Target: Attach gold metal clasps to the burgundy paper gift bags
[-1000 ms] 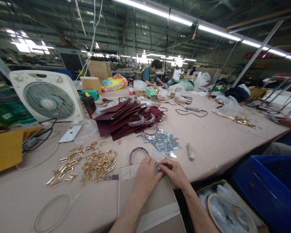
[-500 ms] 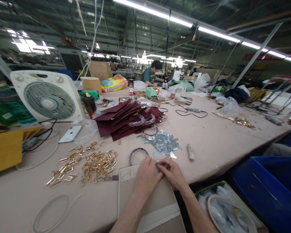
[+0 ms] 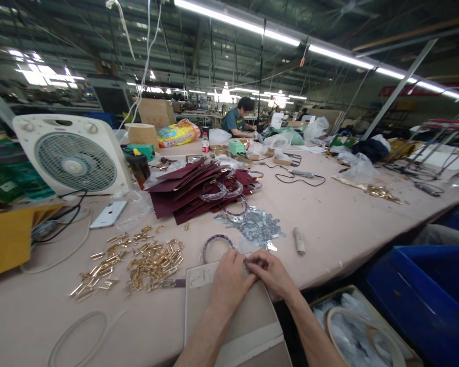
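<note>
My left hand and my right hand meet over the far edge of a beige flat panel. Both have their fingers bent and pressed together around something small and greyish between them, mostly hidden. A curved handle in clear wrapping lies just beyond the panel, its near end covered by my left hand. From under the panel's left edge a dark purple strap sticks out, near a pile of gold metal fittings. Past my fingers lies a heap of thin silver plates.
Maroon bag pieces with handles are stacked ahead. A white fan and a phone are at left. A small roll lies at right, above blue bins. Another person sits far across the table.
The whole view has shifted slightly. My hands keep nearly the same place and grip at the panel's far edge. The hand at the far right edge is no longer visible.
</note>
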Motion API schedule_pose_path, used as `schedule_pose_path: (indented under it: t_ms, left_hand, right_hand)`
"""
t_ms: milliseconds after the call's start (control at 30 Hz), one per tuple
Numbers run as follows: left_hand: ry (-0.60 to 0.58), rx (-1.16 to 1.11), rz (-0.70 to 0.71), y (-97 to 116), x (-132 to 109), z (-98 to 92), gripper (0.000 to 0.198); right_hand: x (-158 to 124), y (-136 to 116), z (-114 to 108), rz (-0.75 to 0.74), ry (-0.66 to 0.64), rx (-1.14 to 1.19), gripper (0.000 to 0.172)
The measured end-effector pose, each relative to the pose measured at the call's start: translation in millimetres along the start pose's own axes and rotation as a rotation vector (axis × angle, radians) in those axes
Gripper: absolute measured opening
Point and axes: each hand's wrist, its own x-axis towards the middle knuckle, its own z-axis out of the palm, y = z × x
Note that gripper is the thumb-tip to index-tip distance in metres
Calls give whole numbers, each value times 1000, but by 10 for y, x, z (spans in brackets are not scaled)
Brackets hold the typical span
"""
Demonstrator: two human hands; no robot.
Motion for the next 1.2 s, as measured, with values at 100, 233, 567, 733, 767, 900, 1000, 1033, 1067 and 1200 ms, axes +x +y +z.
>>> schedule_pose_path:
  t_ms: [100,233,567,733,767,900,1000,1033,1067,1200]
  left_hand:
    - [1,0,-3,-1,-1,2,27]
    - [-9,6,-3,8,1,1,27]
    - [1,8,-7,3,-14,-1,38]
    - [-6,-14,-1,-22,-39,4,41]
    - [-10,-17,-1,-25,-45,3,42]
    - [-9,-24,-3,-22,-64,-13,42]
    - [4,-46,1,-22,-76,-34,43]
    - [7,-58,2,-24,-81,-40,44]
    - [9,-71,3,-27,-86,-45,45]
    - [22,-93,-5,-33,-108,-55,45]
  right_hand:
    - [18,-23,-10,8,-21,-14,14]
    - [18,-18,2,33,2,-31,14]
    - [202,257,17,0,371,35,31]
    - [367,231,21,-101,183,-219,23]
    - [387,212,4,-98,125,-263,23]
    - [496,139,-104,-49,-92,-454,23]
    - [632,98,-169,-14,-173,-534,21]
    - [680,84,-182,0,-186,-552,21]
    - [726,70,-191,17,-197,-573,20]
    - [852,11,-208,72,-233,-632,12]
